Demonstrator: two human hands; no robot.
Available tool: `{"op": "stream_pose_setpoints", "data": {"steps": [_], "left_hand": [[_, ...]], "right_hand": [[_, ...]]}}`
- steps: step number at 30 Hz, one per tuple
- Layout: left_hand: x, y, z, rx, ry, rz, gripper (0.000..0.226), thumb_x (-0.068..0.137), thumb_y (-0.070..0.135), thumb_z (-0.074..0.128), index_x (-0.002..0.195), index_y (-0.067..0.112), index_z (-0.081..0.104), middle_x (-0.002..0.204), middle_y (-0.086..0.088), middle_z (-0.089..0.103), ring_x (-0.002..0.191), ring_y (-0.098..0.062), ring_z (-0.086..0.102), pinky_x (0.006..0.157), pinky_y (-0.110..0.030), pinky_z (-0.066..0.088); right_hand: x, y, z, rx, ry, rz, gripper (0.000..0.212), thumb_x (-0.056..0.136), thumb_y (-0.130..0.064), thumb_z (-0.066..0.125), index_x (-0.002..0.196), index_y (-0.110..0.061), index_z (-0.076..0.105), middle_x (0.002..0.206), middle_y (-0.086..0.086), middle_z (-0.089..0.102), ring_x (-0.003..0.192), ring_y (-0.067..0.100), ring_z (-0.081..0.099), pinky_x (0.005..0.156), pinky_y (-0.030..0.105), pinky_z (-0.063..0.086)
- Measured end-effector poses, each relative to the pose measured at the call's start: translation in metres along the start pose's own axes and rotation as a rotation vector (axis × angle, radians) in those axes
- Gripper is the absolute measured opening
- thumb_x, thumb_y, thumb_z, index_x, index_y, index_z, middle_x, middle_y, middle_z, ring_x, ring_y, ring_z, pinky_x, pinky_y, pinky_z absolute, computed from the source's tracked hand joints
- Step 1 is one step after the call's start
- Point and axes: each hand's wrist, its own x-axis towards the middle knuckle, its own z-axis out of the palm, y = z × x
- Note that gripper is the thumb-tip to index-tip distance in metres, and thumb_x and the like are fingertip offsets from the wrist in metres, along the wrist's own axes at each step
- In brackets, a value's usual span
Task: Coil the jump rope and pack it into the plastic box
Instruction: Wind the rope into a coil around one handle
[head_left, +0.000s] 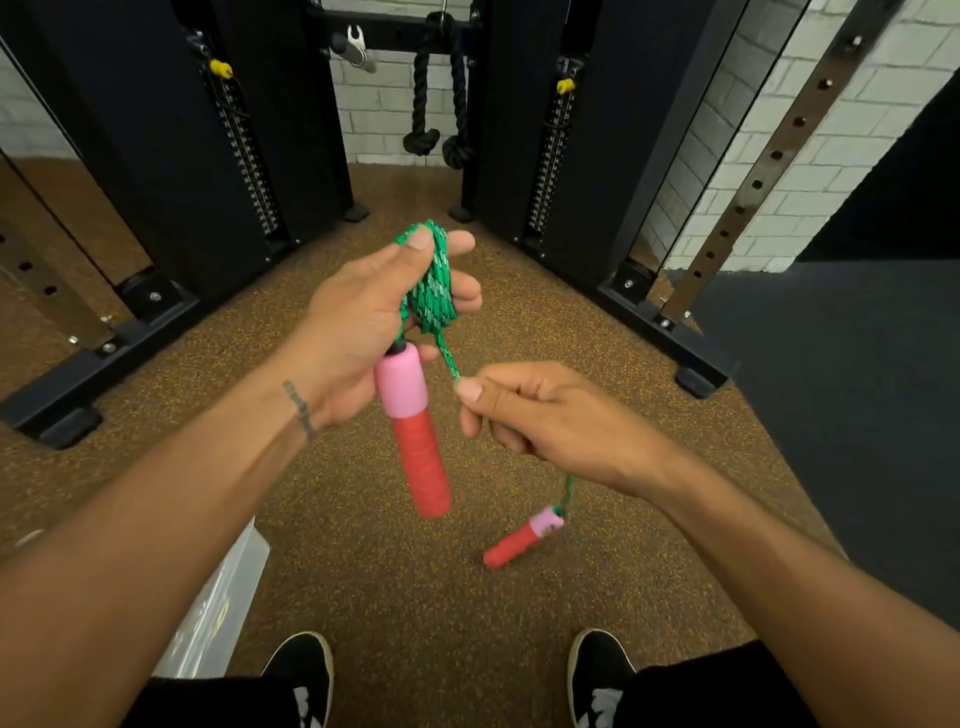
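My left hand (363, 322) is closed around several loops of the green jump rope (431, 291), thumb pressing on top of the coil. One pink and red handle (415, 431) hangs down from that hand. My right hand (540, 415) pinches the rope strand just below the coil, between thumb and forefinger. The rope continues under that hand down to the second pink and red handle (522, 538), which dangles low near the floor. A clear plastic box (223, 608) sits on the floor at the lower left, partly hidden by my left forearm.
I stand on brown speckled rubber flooring (415, 597), my black shoes (306, 670) at the bottom. A black cable machine (156, 156) with weight stacks rises ahead on both sides. A black rope attachment (436, 104) hangs in the middle. Dark flooring lies to the right.
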Motion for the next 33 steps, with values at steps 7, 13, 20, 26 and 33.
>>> {"op": "stream_pose_setpoints", "data": {"steps": [7,13,20,26,33], "left_hand": [[-0.001,-0.016,0.007,0.255,-0.055,0.012,0.032,0.101,0.044,0.045,0.119,0.029,0.068,0.093,-0.001,0.075,0.087,-0.022,0.069,0.080,-0.047,0.051],[-0.005,-0.025,0.018,0.396,-0.127,-0.036,0.030,0.099,0.048,0.046,0.099,0.031,0.070,0.077,-0.001,0.067,0.067,-0.003,0.056,0.054,-0.024,0.046],[-0.010,-0.017,0.025,0.310,-0.238,-0.122,0.031,0.103,0.038,0.038,0.112,0.022,0.063,0.074,0.006,0.073,0.069,-0.001,0.066,0.051,-0.021,0.044],[-0.018,-0.012,0.023,0.306,-0.413,-0.208,0.046,0.097,0.050,0.039,0.114,0.018,0.067,0.075,0.002,0.071,0.080,-0.012,0.069,0.053,-0.025,0.043],[-0.021,-0.011,0.019,0.149,-0.590,-0.190,0.029,0.088,0.037,0.059,0.114,0.026,0.068,0.080,0.005,0.066,0.082,-0.006,0.065,0.054,-0.021,0.041]], "right_hand": [[-0.004,-0.007,-0.004,-0.039,0.029,-0.183,0.029,0.097,-0.032,0.059,0.084,-0.006,0.060,0.069,-0.002,0.046,0.061,0.012,0.041,0.058,0.032,0.035],[-0.001,-0.001,-0.019,-0.001,0.213,-0.242,0.023,0.094,-0.039,0.060,0.088,-0.017,0.065,0.080,0.012,0.064,0.076,0.032,0.061,0.074,0.059,0.051],[0.002,0.004,-0.024,0.055,0.293,-0.262,0.023,0.097,-0.034,0.060,0.096,-0.012,0.066,0.072,0.006,0.069,0.076,0.029,0.068,0.084,0.058,0.050],[0.005,0.007,-0.032,0.221,0.454,-0.222,0.019,0.088,-0.029,0.070,0.090,-0.012,0.063,0.076,0.012,0.061,0.058,0.015,0.056,0.053,0.025,0.044],[0.005,0.008,-0.034,0.321,0.407,-0.142,0.022,0.085,-0.038,0.063,0.083,-0.017,0.063,0.061,-0.009,0.057,0.052,0.002,0.046,0.053,0.019,0.038]]}}
